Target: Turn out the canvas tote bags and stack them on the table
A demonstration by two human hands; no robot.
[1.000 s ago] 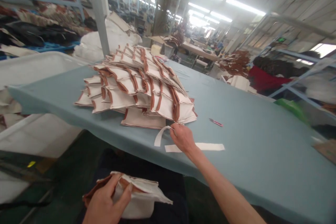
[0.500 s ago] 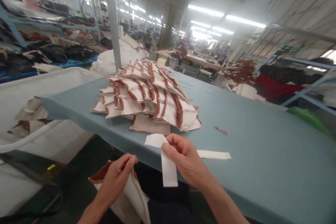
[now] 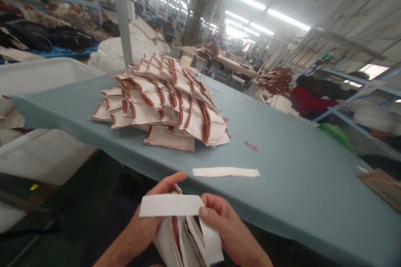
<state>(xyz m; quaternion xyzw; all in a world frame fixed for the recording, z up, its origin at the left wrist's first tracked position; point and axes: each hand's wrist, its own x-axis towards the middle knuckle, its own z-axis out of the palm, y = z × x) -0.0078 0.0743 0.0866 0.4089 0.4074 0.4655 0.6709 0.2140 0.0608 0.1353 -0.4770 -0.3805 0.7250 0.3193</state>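
My right hand (image 3: 227,227) pinches a folded white strip (image 3: 169,205) between thumb and fingers. One end of the strip stretches left across my left hand; the other hangs down. My left hand (image 3: 138,231) holds a cream fabric piece with brown edging (image 3: 167,244) upright below the table's front edge. The strip hides part of the left fingers, and one finger points out above it. A second white strip (image 3: 226,172) lies flat on the table beyond my hands.
A big pile of cream fabric pieces with brown edges (image 3: 150,106) sits on the blue-green table (image 3: 297,183). Pink-handled thread snips (image 3: 252,146) lie to its right. A white bin (image 3: 56,71) stands at the left, and a grey post (image 3: 122,16) rises behind the pile.
My right hand has brought the white strip down and across to my left hand. My left hand has moved right with the fabric piece, now turned more upright. The view has shifted right.
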